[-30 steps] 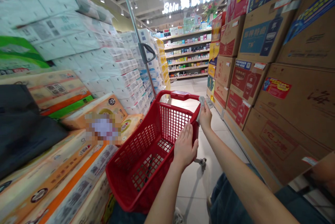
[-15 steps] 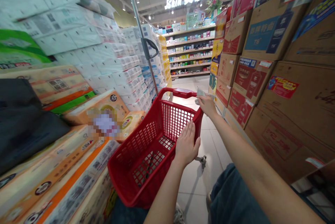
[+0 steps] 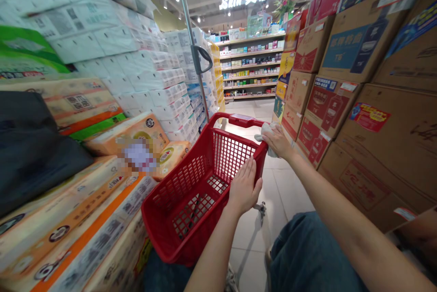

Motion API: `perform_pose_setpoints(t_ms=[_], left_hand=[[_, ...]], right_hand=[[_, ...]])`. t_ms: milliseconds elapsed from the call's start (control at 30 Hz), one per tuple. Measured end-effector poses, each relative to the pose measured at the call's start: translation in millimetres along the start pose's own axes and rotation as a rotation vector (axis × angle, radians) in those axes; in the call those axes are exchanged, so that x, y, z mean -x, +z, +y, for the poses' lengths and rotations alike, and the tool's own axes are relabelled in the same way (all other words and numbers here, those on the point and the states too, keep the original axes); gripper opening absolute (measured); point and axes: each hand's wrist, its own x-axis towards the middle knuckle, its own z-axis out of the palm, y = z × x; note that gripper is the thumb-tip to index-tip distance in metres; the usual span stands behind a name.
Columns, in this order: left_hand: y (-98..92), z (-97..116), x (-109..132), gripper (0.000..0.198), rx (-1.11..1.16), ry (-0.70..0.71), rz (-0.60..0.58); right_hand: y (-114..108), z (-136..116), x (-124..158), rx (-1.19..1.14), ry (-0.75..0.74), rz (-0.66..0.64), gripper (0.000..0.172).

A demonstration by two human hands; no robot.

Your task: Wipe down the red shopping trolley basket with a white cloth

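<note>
A red plastic mesh shopping basket sits on a cart in front of me, with a darker red handle along its far end. My right hand is shut on a crumpled white cloth, pressing it against the far right corner of the rim. My left hand lies flat on the basket's right rim, fingers straight and pointing forward. The basket's inside holds nothing that I can see.
Wrapped tissue packs and orange-striped paper packs tower on the left, beside a dark bag. Cardboard cartons wall the right. A metal pole rises from the cart. Tiled aisle leads to product shelves.
My right hand has come down from above the far corner onto the rim, with the cloth now bunched under it. My left hand stays in place, and the view has shifted slightly right.
</note>
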Motion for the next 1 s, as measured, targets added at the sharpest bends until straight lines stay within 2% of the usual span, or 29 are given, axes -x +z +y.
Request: perform_pose_setpoints(t_ms=[67,133,233,333,433,533,667,800,867,1000], left_hand=[[0.5,0.3,0.7,0.059,-0.008,-0.002,0.013],[1.0,0.3,2.1,0.060,-0.015,0.003,0.029],[0.5,0.4,4.6,0.060,-0.011,0.019,0.026],[-1.0,1.6,5.8,0.060,-0.003,0.022,0.016],[-2.2,3.2,6.0,0.060,-0.001,0.014,0.015],[-2.7,3.7,6.3,0.060,0.001,0.009,0.010],[-2.2,3.2,6.8,0.061,0.004,0.009,0.015],[-2.1,2.8,6.7,0.063,0.009,0.013,0.021],[-2.7,2.9,6.8,0.062,0.012,0.020,0.015],[-4.4,3.5,7.6,0.061,0.011,0.018,0.003]], right_hand=[[11.2,-8.2,7.8,0.027,0.031,0.102,0.046],[27.5,-23.8,23.8,0.049,0.022,0.136,0.044],[38.3,-36.4,39.6,0.058,-0.097,-0.002,0.039],[20.6,-18.4,27.7,0.083,-0.176,-0.095,0.042],[-5.6,13.1,1.8,0.117,-0.093,-0.012,0.048],[-10.9,24.1,-8.8,0.104,0.013,0.085,0.050],[23.7,-8.2,21.4,0.045,0.116,0.233,0.046],[58.1,-43.6,60.9,-0.039,0.052,0.171,0.037],[58.6,-44.7,62.0,-0.088,0.062,0.184,0.035],[36.5,-21.8,25.1,-0.168,0.287,0.433,0.044]])
